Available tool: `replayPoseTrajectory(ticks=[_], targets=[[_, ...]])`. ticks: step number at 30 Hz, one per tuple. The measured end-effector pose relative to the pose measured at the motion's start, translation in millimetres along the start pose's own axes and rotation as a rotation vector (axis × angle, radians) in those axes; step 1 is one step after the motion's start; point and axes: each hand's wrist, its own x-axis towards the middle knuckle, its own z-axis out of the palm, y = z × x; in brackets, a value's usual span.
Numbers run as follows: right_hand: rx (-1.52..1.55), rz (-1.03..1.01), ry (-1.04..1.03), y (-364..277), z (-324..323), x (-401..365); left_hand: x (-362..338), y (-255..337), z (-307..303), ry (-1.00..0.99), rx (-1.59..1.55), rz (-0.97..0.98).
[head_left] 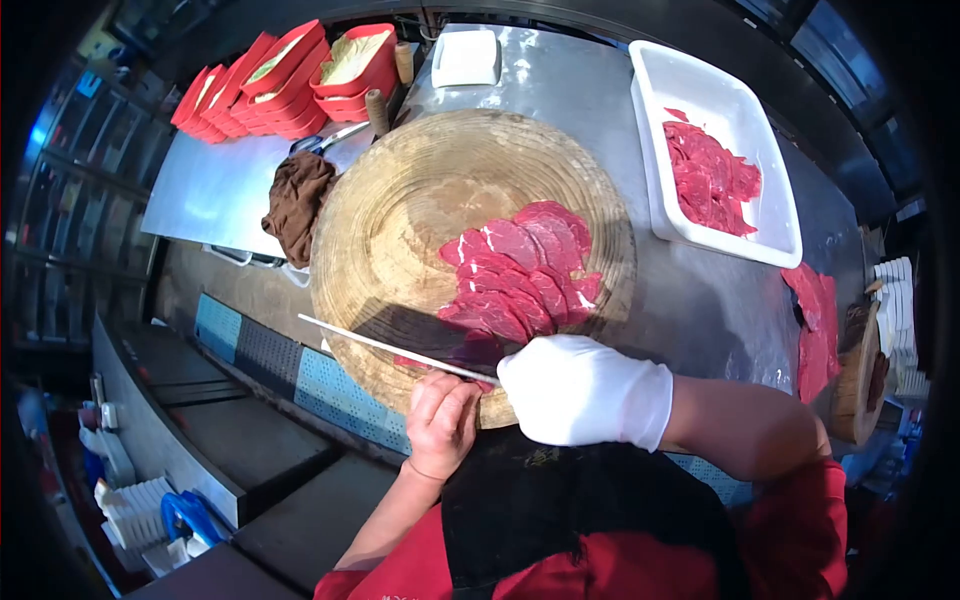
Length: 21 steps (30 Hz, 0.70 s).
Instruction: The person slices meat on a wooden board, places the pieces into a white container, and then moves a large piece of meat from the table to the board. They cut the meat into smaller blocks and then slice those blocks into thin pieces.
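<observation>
A round wooden chopping block carries overlapping slices of red meat. My right hand, in a white glove, is wrapped round the handle end of a long knife, whose blade points left across the block's near edge. My bare left hand is at the block's near edge, right beside the blade, with its fingers bent and pressed together. A bit of red meat shows by the blade; whether the left fingers grip it is hidden.
A white tub with meat slices stands at the right. Red containers, a brown cloth and a white tray lie beyond the block. More meat and another wooden block are at the far right.
</observation>
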Motion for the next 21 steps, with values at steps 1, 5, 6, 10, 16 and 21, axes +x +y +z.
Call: replayPoseTrajectory(ticks=[1,5,6,10,16,21], targets=[[0.026,-0.002,-0.053,5.2,-0.9,1.7,-0.8,-1.4,1.9,0.017,-0.008,0.011],[0.647,0.774,-0.372,12.6,-44.5,-6.9,8.3,4.7,-4.9,-0.057,-0.05,-0.126],[0.705,0.823,-0.348,20.7,-45.4,-14.4,10.1,6.1,-6.3,-0.057,-0.049,-0.125],[0.764,0.756,-0.277,56.1,-44.3,-43.0,14.3,4.1,-11.8,-0.165,-0.036,-0.108],[0.844,0.575,0.173,84.9,-31.9,-91.1,7.3,-0.3,-9.9,-0.138,-0.032,-0.118],[1.002,0.901,0.355,81.1,-52.4,-119.6,21.3,-0.1,0.7,-0.143,0.06,-0.059]])
